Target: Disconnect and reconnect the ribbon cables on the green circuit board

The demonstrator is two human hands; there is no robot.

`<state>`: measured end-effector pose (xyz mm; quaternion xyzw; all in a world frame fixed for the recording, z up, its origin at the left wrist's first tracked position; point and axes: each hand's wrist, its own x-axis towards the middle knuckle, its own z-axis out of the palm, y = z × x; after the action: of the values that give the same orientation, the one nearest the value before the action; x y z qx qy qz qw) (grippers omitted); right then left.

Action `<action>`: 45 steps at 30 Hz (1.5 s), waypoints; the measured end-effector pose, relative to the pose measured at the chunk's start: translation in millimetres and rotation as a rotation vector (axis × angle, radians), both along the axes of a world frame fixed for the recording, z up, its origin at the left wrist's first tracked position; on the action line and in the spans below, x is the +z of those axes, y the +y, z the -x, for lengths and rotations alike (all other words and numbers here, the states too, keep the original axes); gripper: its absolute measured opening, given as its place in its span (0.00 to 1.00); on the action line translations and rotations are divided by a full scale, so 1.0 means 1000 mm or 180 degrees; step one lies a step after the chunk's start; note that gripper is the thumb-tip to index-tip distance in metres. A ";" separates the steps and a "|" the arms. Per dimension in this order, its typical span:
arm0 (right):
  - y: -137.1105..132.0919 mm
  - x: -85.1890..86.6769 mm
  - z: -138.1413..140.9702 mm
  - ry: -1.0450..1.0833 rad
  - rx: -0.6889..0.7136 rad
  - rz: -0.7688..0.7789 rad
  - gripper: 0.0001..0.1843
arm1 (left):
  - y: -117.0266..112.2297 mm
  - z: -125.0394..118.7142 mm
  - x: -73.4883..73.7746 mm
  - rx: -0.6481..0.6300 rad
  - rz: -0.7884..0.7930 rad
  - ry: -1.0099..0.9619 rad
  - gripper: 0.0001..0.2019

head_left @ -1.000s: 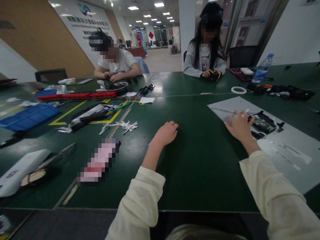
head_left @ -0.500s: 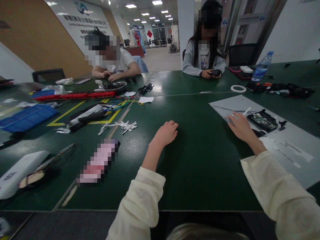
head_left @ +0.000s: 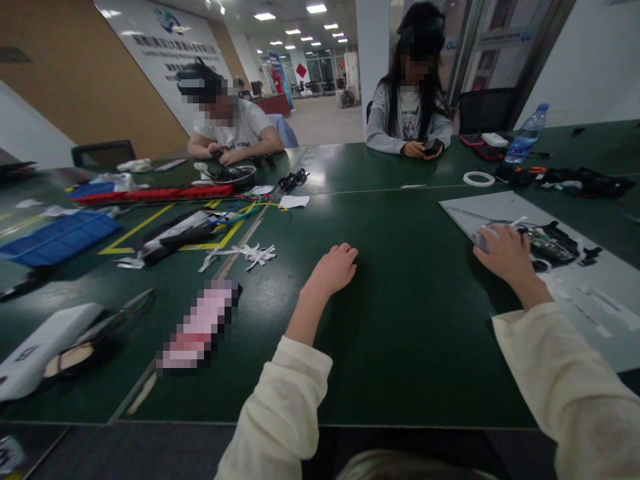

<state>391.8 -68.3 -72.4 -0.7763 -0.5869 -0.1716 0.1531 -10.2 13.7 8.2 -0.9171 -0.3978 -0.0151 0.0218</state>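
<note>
Small grey rounded piece (head_left: pixel 481 239) lies on the pale grey rectangular mat (head_left: pixel 607 277) toward the counter's right edge, under the fingertips of the right hand (head_left: pixel 506 255). That hand rests palm down with fingers curled over the piece; whether its grip has actually closed on it or only touches it I cannot tell, since the fingers hide the contact. Just beside the knuckles, further along the mat, sits a black open device with a green circuit board (head_left: pixel 550 244), with thin wires and a white strip (head_left: pixel 517 220) running from it toward the hand.

The left hand (head_left: pixel 333 268) lies loosely curled on the bare dark green counter (head_left: pixel 400 320) near its middle, grasping nothing.

The main risk, as I judge it, is the closeness of hand and board: a sideways slide of the wrist or the cream sleeve (head_left: pixel 560 373) could catch the wires and drag the board off its spot, or scatter the small black parts (head_left: pixel 590 253) next to it. The mat itself looks loose on the counter, so a push from the heel of the hand might shift it with everything on it. With the left hand well apart from the mat, nothing steadies it.
</note>
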 end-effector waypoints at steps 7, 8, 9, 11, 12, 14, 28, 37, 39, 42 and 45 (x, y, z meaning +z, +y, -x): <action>-0.009 0.003 -0.001 0.0291 -0.0534 0.0103 0.29 | 0.000 -0.001 0.000 -0.0010 0.0026 -0.0036 0.13; -0.009 0.004 0.000 0.0322 -0.0593 0.0078 0.29 | 0.000 -0.001 0.000 0.0002 0.0031 -0.0034 0.13; -0.009 0.004 0.001 0.0348 -0.0655 0.0060 0.29 | 0.000 -0.001 0.000 0.0024 0.0044 -0.0024 0.13; -0.009 0.004 0.001 0.0416 -0.0807 0.0058 0.28 | -0.001 -0.001 0.001 0.0069 0.0079 -0.0005 0.13; -0.008 0.004 0.001 0.0451 -0.0885 0.0064 0.29 | -0.001 -0.001 0.001 0.0078 0.0089 0.0002 0.13; -0.008 0.003 -0.003 0.0484 -0.1010 0.0031 0.30 | -0.002 -0.001 0.001 0.0074 0.0081 0.0008 0.13; -0.010 -0.003 -0.030 0.0771 -0.1829 -0.0138 0.39 | -0.004 -0.001 0.002 0.0061 0.0065 0.0000 0.13; -0.015 -0.005 -0.048 0.1326 -0.1608 0.0224 0.34 | -0.005 -0.002 0.002 0.0097 0.0102 -0.0033 0.14; -0.013 -0.007 -0.050 0.1334 -0.1655 0.0087 0.34 | -0.005 -0.002 0.002 0.0094 0.0091 -0.0031 0.14; -0.013 -0.011 -0.050 0.1333 -0.1694 -0.0041 0.32 | -0.005 -0.002 0.001 0.0056 0.0040 -0.0027 0.13; -0.016 -0.015 -0.057 0.1182 -0.1561 -0.0327 0.30 | -0.006 -0.002 0.001 0.0058 0.0003 -0.0012 0.13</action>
<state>448.3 -84.5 -87.0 -0.9041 -0.3346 -0.0881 0.2507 -7.8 8.2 9.1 -0.9134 -0.4062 -0.0165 0.0208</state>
